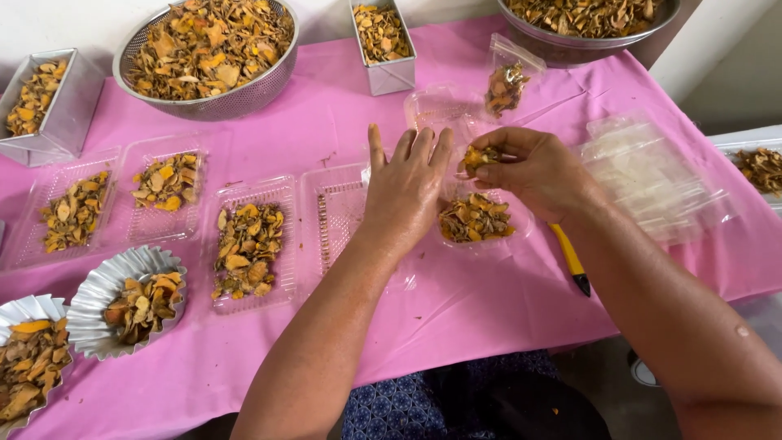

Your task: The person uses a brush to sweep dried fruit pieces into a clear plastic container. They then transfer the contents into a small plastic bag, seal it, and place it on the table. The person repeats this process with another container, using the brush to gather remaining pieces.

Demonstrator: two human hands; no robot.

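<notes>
Left hand steadies clear tray of dried slices.

Three clear rectangular plastic trays in row at left on pink cloth, each holding dried orange-brown slices. Empty clear tray beside them, partly under left hand. Stack of flat clear plastic bags at right. Small clear bag of slices upright near top.

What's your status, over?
Left hand flat, open, on empty tray. Right hand pinching dried slices over filled tray. Nothing blocking.
</notes>
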